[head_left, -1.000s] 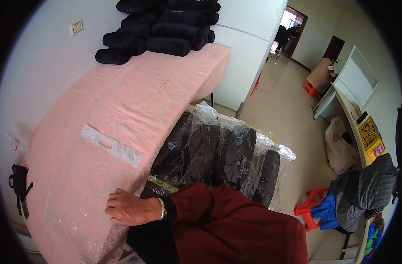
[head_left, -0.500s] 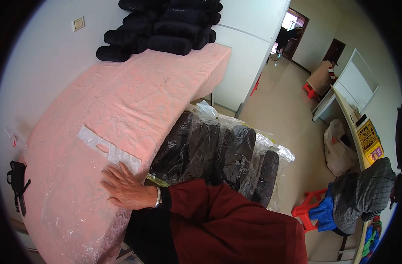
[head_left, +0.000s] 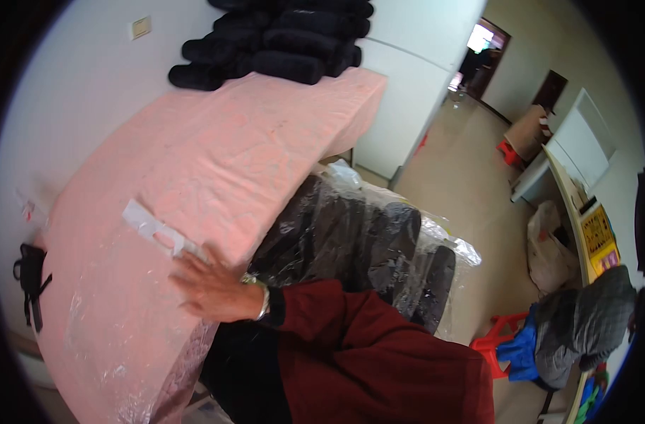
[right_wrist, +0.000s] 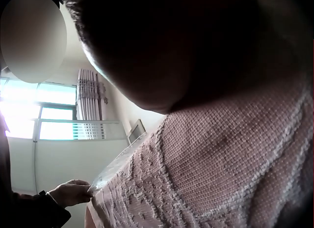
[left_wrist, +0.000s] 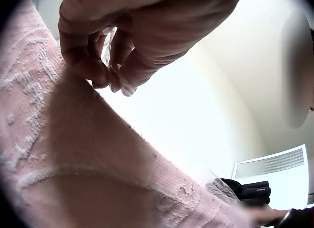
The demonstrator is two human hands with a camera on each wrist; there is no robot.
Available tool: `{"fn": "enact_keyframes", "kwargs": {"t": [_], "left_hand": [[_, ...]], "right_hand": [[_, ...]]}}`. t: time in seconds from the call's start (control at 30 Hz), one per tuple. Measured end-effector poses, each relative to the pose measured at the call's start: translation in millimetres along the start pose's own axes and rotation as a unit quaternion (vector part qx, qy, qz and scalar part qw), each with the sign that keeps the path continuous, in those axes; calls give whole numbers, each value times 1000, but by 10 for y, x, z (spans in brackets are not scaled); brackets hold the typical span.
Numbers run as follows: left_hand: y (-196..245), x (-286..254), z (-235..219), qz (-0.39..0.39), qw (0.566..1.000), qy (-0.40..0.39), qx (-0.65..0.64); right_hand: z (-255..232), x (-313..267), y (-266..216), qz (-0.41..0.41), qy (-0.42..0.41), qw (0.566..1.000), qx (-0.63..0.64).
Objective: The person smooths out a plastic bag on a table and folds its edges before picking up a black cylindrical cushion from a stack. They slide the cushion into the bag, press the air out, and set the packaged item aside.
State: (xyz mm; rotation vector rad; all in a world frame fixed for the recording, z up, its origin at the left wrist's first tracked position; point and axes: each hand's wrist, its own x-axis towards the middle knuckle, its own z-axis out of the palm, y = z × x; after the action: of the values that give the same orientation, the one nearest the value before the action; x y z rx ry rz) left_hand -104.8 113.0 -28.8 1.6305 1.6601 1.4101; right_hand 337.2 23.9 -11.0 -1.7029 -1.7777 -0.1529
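Note:
In the head view my right hand (head_left: 216,286) lies with spread fingers over a clear plastic bag (head_left: 117,367) on a pink patterned cloth (head_left: 209,155). Its fingertips overlap the end of the bag's white strip (head_left: 146,222), which has a handle hole. The left hand is outside the head view. In the left wrist view that left hand (left_wrist: 162,31) pinches a bit of clear plastic (left_wrist: 107,44) between thumb and fingers, just above the cloth. The right wrist view shows it from afar, gripping the plastic's edge. There the right hand (right_wrist: 132,66) is a dark shape.
Black cylindrical cushions (head_left: 287,65) are stacked at the table's far end. Beside the table stand dark cushions in clear plastic (head_left: 344,233). A red stool (head_left: 499,343) and a seated person (head_left: 584,318) are on the right. A black strapped item (head_left: 31,283) lies at left.
The right hand's fingers have gone from curled to spread, and they moved up onto the white strip's end. The head view has shifted slightly.

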Motion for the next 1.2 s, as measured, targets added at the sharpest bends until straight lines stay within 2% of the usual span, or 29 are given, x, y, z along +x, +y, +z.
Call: {"fn": "enact_keyframes", "kwargs": {"t": [0.1, 0.13, 0.17, 0.2, 0.23, 0.3, 0.37, 0.4, 0.43, 0.47, 0.5, 0.57, 0.6, 0.63, 0.67, 0.7, 0.77, 0.83, 0.87, 0.97, 1.03, 1.2], "left_hand": [[-357, -40, -316, 53, 996, 34, 58], [-304, -141, -267, 47, 996, 72, -20], [-240, -168, -311, 64, 992, 74, 83], [-300, -171, -354, 63, 990, 79, 95], [-115, -230, -298, 109, 981, 107, 117], [91, -314, -233, 83, 983, 111, 117], [110, -317, -239, 11, 994, 105, 23], [187, -322, -215, 5, 993, 115, 30], [318, -327, -171, 102, 965, 171, 172], [476, -322, -113, 196, 905, 215, 309], [630, -326, -37, 284, 817, 250, 436], [902, -423, 146, 309, 834, 209, 407], [939, -507, 308, 284, 905, 126, 292], [996, -603, 485, 250, 952, 45, 171], [1181, -695, 656, 276, 949, -53, 146], [1294, -786, 876, 341, 922, -111, 148], [1560, -970, 1329, 381, 891, -235, 78], [1755, -1046, 1679, 390, 876, -281, 40], [1718, -1014, 1691, 385, 882, -269, 48], [1577, -922, 1746, 392, 858, -292, 159], [1471, -818, 1581, 381, 859, -283, 192], [1014, -467, 832, 326, 854, -266, 306]], "right_hand": [[-71, 37, 47, -20, 29, 998, -56], [-83, 46, 65, -38, 45, 997, -45], [-119, 67, 62, -42, 26, 997, -51], [-172, 85, 36, -43, 16, 997, -62], [-160, 84, 57, -46, -2, 996, -72], [-179, 103, 24, -40, -17, 996, -76], [-203, 112, 20, -56, -30, 996, -63], [-204, 110, 19, -54, -32, 995, -75], [-196, 108, 19, -62, -35, 995, -71], [-194, 112, 18, -60, -38, 995, -73], [-197, 113, 20, -57, -41, 995, -76], [-228, 107, -2, -59, -47, 994, -76], [-266, 123, -57, -60, -53, 992, -98], [-300, 147, -123, -63, -60, 989, -116], [-308, 172, -189, -69, -66, 987, -131], [-304, 197, -245, -83, -70, 987, -119], [-281, 234, -334, -121, -100, 983, -92], [-226, 224, -312, -155, -115, 979, -70], [-202, 206, -273, -149, -137, 976, -75], [-162, 170, -173, -141, -182, 969, -84], [-217, 184, -200, -149, -183, 969, -71], [-260, 213, -207, -150, -209, 964, -68]]}}
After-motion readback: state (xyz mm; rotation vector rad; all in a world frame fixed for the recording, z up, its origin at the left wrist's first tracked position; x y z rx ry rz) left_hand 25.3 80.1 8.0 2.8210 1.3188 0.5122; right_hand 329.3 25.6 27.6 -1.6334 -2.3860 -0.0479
